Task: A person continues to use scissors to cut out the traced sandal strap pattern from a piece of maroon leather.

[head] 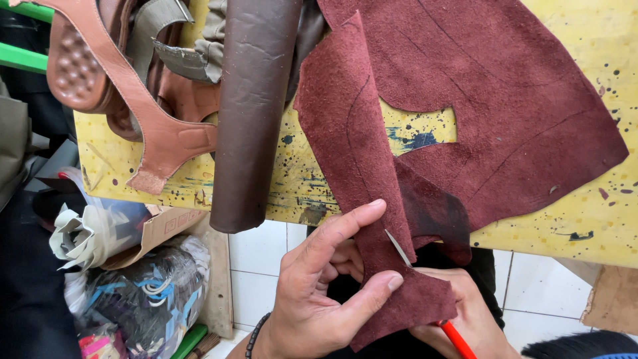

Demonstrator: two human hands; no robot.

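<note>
A large sheet of dark red suede (492,100) lies on a yellow, paint-spattered table (585,219), with pen lines drawn on it. A long strip of it hangs over the table's front edge. My left hand (319,286) pinches the bottom of that strip between thumb and fingers. My right hand (465,316) is mostly hidden behind the suede and holds red-handled scissors (455,338). A thin metal blade (399,248) shows at the edge of the strip, where the suede is partly cut.
A roll of dark brown leather (252,113) lies across the table's left part, next to tan leather straps (153,119) and grey scraps. Bags of scraps (133,286) and a cardboard box sit on the white tiled floor at lower left.
</note>
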